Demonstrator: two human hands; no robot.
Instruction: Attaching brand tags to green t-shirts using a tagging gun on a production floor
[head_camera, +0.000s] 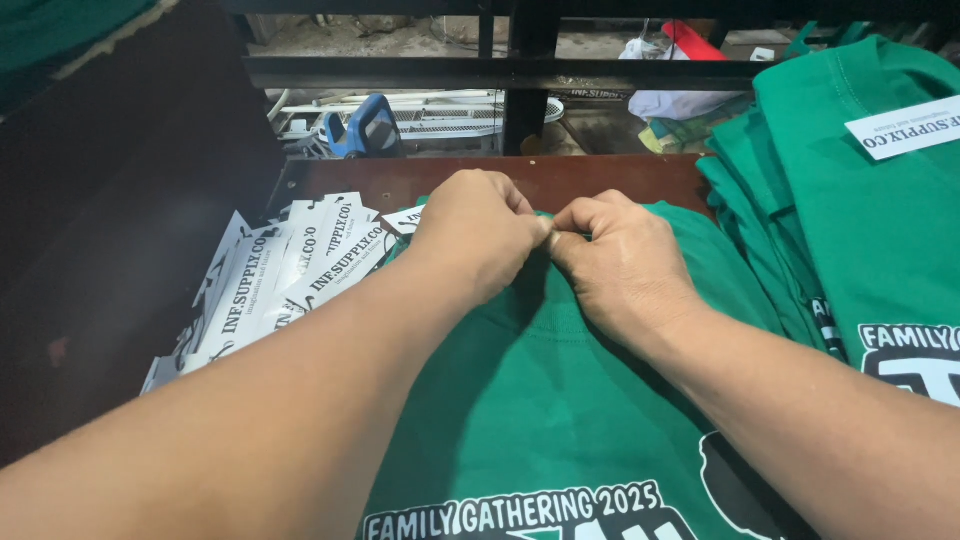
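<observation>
A green T-shirt (560, 400) with a white and black print lies flat in front of me on a dark wooden table (560, 180). My left hand (475, 240) and my right hand (610, 265) meet at the shirt's collar, fingers closed and thumbs pinching together at the neckline. What sits between the fingertips is hidden. A white paper label (405, 220) peeks out just left of my left hand.
A fanned pile of white printed labels (270, 285) lies to the left. A stack of folded green shirts (850, 220) sits at the right, with a white label (905, 127) on top. Behind the table are a black metal frame (520, 75) and clutter.
</observation>
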